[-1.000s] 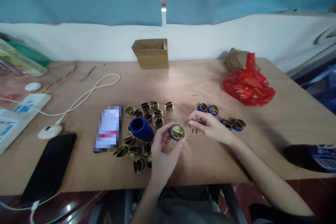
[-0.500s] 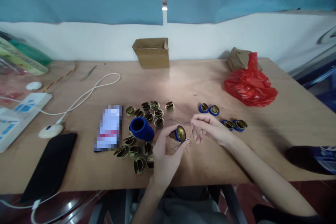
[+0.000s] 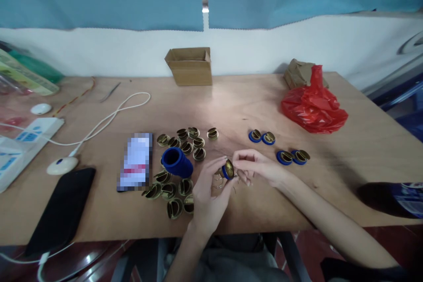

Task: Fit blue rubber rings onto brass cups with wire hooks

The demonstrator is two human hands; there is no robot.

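Observation:
My left hand (image 3: 209, 200) grips a round brass piece with a blue ring (image 3: 228, 169) about it, between thumb and fingers, its domed face turned to the right. The fingertips of my right hand (image 3: 259, 166) are pinched together at the right edge of that piece; anything between them is too small to make out. Thin wire rings (image 3: 218, 180) show beneath the held piece, partly hidden by my left hand. Left of my hands stands a stack of blue rings (image 3: 177, 163), among several brass pieces (image 3: 168, 190). Several brass pieces with blue rings (image 3: 284, 157) lie beyond my right hand.
A lit phone (image 3: 135, 162) and a dark phone (image 3: 61, 211) lie on the left by a white power strip (image 3: 29, 141) and cable. An open cardboard box (image 3: 191, 70) stands at the back. A red bag (image 3: 313, 108) and a dark bottle (image 3: 390, 199) are at right.
My right hand has moved left, and its fingertips now meet the brass piece. My left hand still holds the piece, which has turned slightly. The view has shifted a little.

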